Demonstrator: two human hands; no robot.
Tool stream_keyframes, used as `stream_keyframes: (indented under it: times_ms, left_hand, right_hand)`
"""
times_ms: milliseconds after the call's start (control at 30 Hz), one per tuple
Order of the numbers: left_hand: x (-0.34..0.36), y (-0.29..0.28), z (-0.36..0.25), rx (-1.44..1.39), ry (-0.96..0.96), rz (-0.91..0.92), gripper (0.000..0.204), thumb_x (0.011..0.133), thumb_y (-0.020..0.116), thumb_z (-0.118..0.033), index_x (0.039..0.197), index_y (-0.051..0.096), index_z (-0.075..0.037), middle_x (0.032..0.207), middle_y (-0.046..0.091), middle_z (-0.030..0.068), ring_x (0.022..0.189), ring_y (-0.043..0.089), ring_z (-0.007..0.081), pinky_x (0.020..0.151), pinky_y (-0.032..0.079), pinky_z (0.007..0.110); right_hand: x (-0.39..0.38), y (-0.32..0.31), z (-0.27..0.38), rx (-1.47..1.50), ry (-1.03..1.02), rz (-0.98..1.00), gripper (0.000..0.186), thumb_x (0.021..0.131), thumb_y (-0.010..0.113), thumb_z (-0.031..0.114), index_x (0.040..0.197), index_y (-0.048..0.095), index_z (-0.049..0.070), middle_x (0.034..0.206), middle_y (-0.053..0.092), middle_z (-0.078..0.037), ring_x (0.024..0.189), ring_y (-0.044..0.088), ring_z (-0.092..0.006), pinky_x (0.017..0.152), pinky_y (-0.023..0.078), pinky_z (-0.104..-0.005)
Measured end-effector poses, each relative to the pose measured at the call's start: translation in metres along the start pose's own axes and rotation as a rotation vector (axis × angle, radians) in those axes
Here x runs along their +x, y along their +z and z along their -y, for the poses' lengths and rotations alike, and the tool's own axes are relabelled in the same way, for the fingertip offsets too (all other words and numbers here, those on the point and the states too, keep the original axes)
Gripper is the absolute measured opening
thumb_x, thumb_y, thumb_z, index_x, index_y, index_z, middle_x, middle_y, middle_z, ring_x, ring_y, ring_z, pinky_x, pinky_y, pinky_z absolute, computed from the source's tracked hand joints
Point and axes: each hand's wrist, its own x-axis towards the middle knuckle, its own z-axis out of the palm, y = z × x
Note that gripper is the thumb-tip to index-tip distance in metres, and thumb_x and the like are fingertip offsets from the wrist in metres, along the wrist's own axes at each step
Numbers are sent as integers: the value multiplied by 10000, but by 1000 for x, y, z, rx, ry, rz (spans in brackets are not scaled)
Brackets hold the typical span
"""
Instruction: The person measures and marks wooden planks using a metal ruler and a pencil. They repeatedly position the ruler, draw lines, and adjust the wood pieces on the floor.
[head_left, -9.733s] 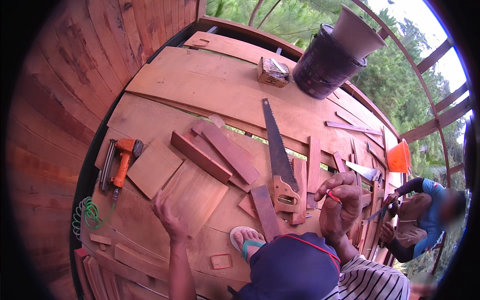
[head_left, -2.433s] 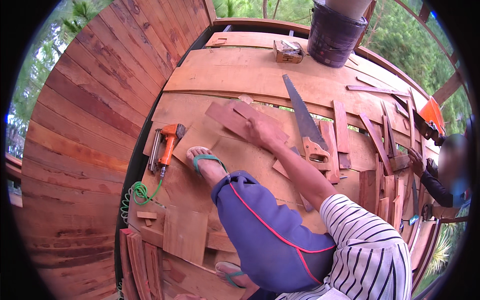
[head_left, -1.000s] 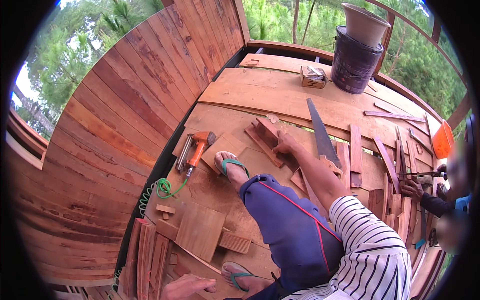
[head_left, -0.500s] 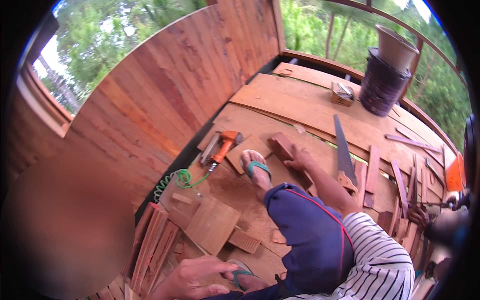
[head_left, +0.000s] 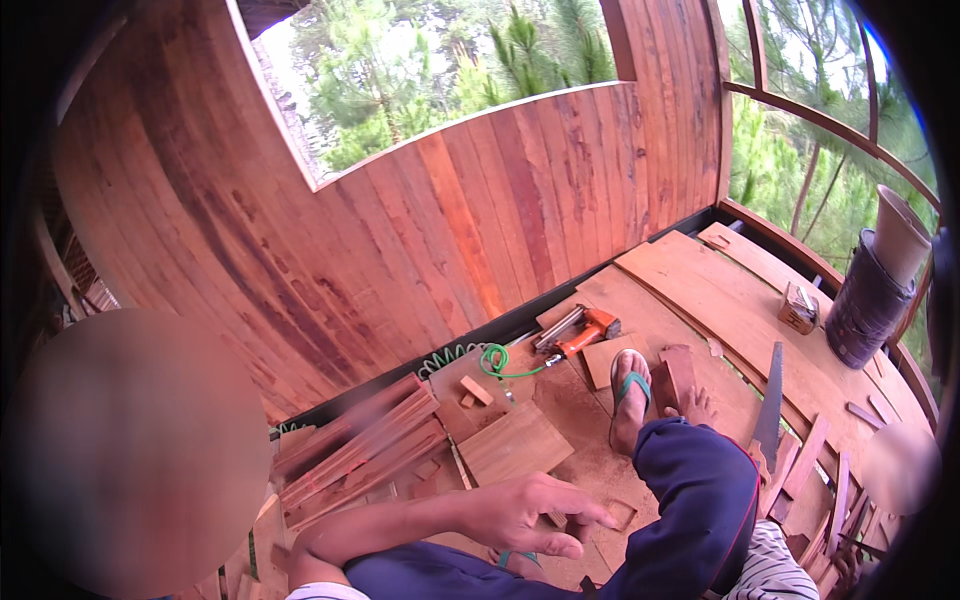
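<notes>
Fingers (head_left: 578,499) of left hand (head_left: 525,512) now nearer trouser leg (head_left: 695,500)

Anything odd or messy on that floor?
Yes, mess: brown sawdust is strewn beside the sandalled foot, and loose boards lie at mismatched angles near the handsaw, not stacked. I see no obvious damage.

Toward four o'clock, the nail gun (head_left: 592,332) is orange and the plank (head_left: 677,371) reddish-brown. Between four and five, navy trousers (head_left: 695,490) bear red piping, and the shirt (head_left: 775,570) black-and-white stripes.
</notes>
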Motion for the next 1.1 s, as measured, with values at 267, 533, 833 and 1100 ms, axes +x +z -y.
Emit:
stream_keyframes:
  times_ms: [267, 533, 833, 1100]
  left_hand:
    - [-47, 17, 61, 27, -326, 125, 506, 1016, 689, -335, 1357, 602, 29, 1101, 712, 149, 1013, 683, 247, 910, 537, 373]
    - [-65, -16, 73, 69, -588, 210, 527, 1019, 682, -316, 1416, 560, 9, 1247, 702, 146, 1141, 674, 223, 1001, 527, 361]
    - [-91, 103, 120, -758, 84, -356, 474, 1016, 673, -283, 1365, 588, 27, 1251, 690, 186, 1171, 657, 242, 1034, 517, 402]
    - [-102, 153, 170, -1138, 19, -495, 467, 1007, 678, -271, 1352, 592, 30, 1262, 687, 173, 1159, 663, 227, 1035, 517, 386]
  right_hand:
    - [-135, -58, -20, 454, -96, -23, 671, 983, 670, 413, 1519, 466, 65, 1476, 510, -258, 1319, 557, -380, 1084, 472, -455]
    - [-239, -166, -88, 1146, 83, 167, 551, 987, 694, 330, 1445, 564, 53, 1351, 631, -232, 1222, 633, -310, 1028, 508, -417]
    - [-295, -235, -100, 553, -3, -153, 332, 966, 677, 212, 1244, 687, 31, 1178, 699, -192, 1111, 660, -368, 978, 526, -449]
    - [-193, -129, -147, 273, -30, -14, 428, 881, 711, 212, 1270, 668, 39, 1279, 634, -219, 1221, 594, -389, 1065, 471, -467]
